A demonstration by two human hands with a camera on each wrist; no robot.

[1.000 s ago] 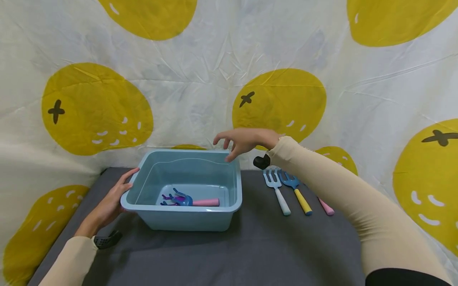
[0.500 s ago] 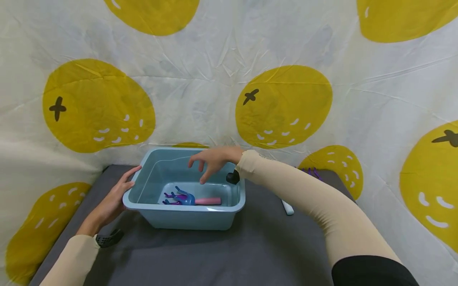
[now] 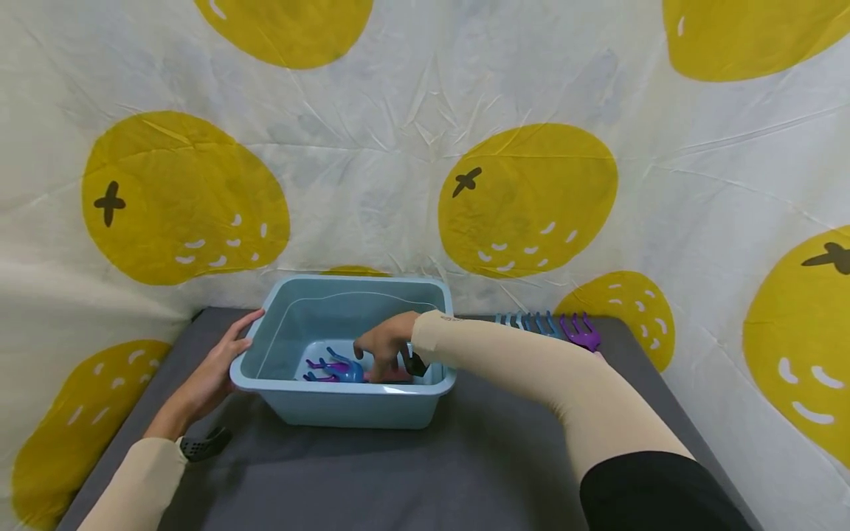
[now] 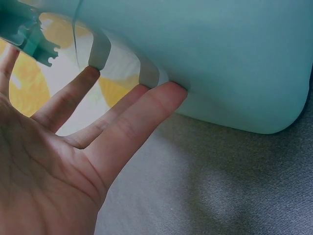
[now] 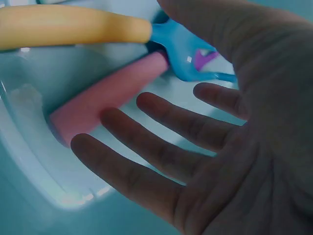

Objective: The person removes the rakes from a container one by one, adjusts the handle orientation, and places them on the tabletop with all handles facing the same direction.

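Observation:
A pale blue plastic tub stands on the dark cloth. My left hand is at its left side; the left wrist view shows outstretched fingertips against the tub's outer wall. My right hand reaches down inside the tub with fingers spread. Below it lie a blue hand rake with a yellow handle and a purple hand rake with a pink handle. In the right wrist view the fingers extend beside the pink handle without curling round it. The hand partly hides the handles in the head view.
Right of the tub lie a light blue garden fork, a blue fork and a purple fork, their handles hidden behind the right sleeve. A white curtain with yellow fruit prints hangs behind the table.
My right hand has moved left from above the tub's back right corner and down into the tub, over the rake handles. The left hand stays at the tub's side.

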